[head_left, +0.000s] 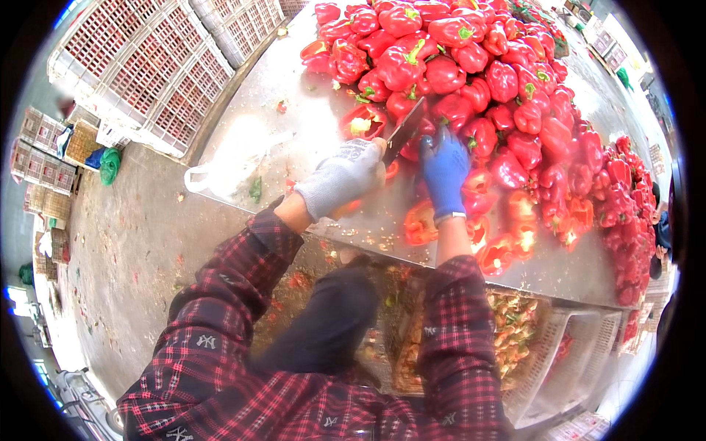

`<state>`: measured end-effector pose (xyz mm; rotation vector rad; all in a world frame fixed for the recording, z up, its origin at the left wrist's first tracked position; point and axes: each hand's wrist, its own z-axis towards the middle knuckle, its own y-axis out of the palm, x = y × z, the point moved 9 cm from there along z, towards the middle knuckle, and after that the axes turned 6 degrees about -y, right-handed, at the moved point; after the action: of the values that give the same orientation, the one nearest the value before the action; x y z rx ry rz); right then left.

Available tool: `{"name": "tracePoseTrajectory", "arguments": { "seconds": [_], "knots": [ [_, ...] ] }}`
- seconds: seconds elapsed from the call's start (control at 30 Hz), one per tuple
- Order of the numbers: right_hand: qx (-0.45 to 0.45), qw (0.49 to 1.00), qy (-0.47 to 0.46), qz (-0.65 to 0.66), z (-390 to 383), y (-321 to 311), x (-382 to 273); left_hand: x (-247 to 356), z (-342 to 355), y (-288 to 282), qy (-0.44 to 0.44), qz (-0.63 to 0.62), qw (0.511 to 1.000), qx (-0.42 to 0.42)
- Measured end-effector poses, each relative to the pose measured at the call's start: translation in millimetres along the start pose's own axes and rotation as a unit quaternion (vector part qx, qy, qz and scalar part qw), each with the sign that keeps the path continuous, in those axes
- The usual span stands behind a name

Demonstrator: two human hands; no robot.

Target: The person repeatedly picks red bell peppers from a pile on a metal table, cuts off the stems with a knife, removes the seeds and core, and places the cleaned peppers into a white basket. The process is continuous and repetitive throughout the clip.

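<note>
My left hand point(342, 180), in a pale grey knit glove, is closed around the handle of a knife point(404, 131). Its dark, broad blade points up and to the right, towards the pile of red bell peppers point(471, 66). Bits of red pepper show beside and under that glove, partly hidden. My right hand point(446, 173), in a blue glove, reaches to the near edge of the pile with thumb and fingers apart, right beside whole peppers; its fingertips are partly hidden. A cut-open pepper point(362, 123) with its pale core showing lies left of the blade.
Several opened peppers point(496, 253) lie along the near edge of the metal table point(353, 234). Below it stand a crate of pepper scraps point(515, 331) and a white plastic crate point(566, 360). Stacked crates point(140, 66) rise at the left; a white handle-like loop point(195, 178) juts from the table's left corner.
</note>
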<state>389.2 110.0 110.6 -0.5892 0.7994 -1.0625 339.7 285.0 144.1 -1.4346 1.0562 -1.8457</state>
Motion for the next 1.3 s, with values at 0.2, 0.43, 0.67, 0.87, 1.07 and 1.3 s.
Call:
{"name": "tracePoseTrajectory", "arguments": {
  "seconds": [0.2, 0.43, 0.67, 0.87, 1.07, 1.3],
  "knots": [
    [-0.082, 0.993, 0.076, 0.039, 3, 27, 15, 10, 18, -4, 0.021, 0.042, 0.998, -0.048],
    [-0.059, 0.993, 0.075, 0.066, 3, 33, 15, 13, 62, 10, 0.054, 0.195, 0.954, -0.223],
    [-0.1, 0.985, 0.095, 0.099, -1, 38, 22, -3, 73, 42, 0.054, 0.171, 0.968, -0.173],
    [-0.04, 0.993, 0.074, 0.083, -5, 33, 30, 69, 54, 19, 0.417, 0.452, 0.764, -0.195],
    [-0.157, 0.982, 0.099, 0.044, -12, 52, 26, 21, 74, 81, -0.029, 0.11, 0.969, -0.22],
    [-0.108, 0.965, 0.097, 0.219, -14, 26, 38, -25, 71, 86, 0.008, 0.0, 0.995, -0.102]
  ]
}}
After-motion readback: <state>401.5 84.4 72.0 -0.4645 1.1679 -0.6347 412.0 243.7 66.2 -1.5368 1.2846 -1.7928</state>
